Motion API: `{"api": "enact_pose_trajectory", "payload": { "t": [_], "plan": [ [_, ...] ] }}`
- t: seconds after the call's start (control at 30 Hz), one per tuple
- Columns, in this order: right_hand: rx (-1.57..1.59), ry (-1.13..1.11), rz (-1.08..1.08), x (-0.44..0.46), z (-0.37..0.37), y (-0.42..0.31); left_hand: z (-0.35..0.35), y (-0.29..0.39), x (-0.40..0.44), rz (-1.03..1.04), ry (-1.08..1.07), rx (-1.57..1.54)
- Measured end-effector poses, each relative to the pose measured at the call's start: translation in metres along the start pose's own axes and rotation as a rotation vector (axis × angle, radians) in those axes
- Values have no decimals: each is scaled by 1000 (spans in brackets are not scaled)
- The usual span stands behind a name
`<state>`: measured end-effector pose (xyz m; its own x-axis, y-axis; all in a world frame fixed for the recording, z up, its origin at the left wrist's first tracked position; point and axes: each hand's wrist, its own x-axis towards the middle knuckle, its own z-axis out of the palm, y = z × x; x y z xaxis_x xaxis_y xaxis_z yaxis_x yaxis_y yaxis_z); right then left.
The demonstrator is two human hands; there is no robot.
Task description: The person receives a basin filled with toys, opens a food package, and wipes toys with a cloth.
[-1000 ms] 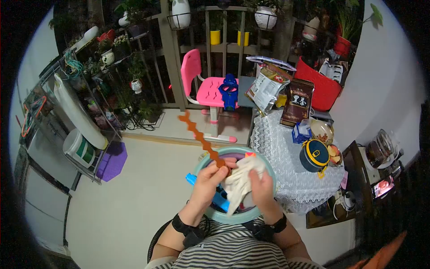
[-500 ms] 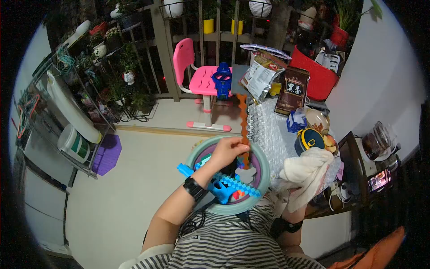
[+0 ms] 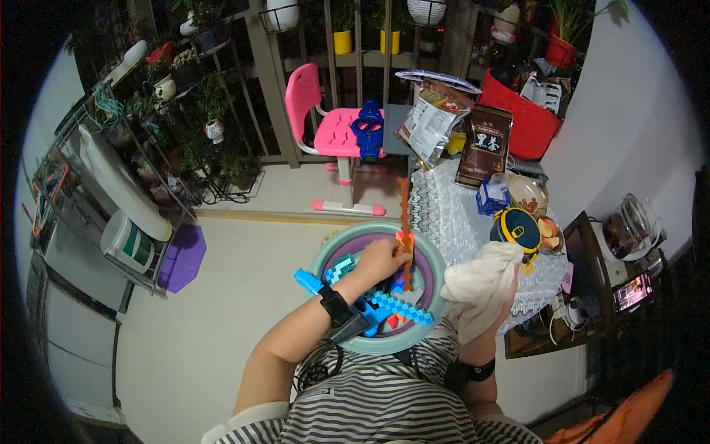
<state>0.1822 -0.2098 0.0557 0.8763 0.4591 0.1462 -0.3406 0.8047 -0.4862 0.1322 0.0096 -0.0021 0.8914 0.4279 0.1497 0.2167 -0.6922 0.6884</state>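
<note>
Centrally, a pale green basin (image 3: 370, 231) with a purple inner ring (image 3: 424, 277) rests at the lap of a person in a striped shirt (image 3: 370, 399). The two hands are apart. The left hand (image 3: 381, 260) reaches over the basin, its fingertips closed on an orange wavy-edged strip (image 3: 404, 211) about midway along its length; the strip's near end lies within the basin, and its far end projects past the far rim. The right hand (image 3: 512, 294), just beyond the basin's right rim, holds a cream cloth (image 3: 481, 285), whose folds hide most of the fingers. Inside the basin, a blue checkered toy (image 3: 403, 305) lies toward the near right rim and a teal block-patterned piece (image 3: 339, 268) toward the left; a bright blue piece (image 3: 307, 281) juts over the left rim. To the right, a lace-covered table (image 3: 447, 203) carries, near its right edge, a dark lidded pot (image 3: 515, 231) beside a bowl of cut fruit (image 3: 549, 234); a brown packet (image 3: 484, 144) stands toward its far edge.
</note>
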Motion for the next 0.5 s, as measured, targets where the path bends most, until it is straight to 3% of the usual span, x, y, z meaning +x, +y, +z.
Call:
{"api": "enact_pose_trajectory", "payload": {
  "t": [0.23,0.3,0.5],
  "plan": [
    [3,-15,46,4,-10,0,3,19,7,106,124,-196],
    [-58,47,27,0,-2,1,3,20,12,242,84,-132],
    [-39,62,74,-1,-13,2,-1,13,29,176,-108,-23]
  ]
}}
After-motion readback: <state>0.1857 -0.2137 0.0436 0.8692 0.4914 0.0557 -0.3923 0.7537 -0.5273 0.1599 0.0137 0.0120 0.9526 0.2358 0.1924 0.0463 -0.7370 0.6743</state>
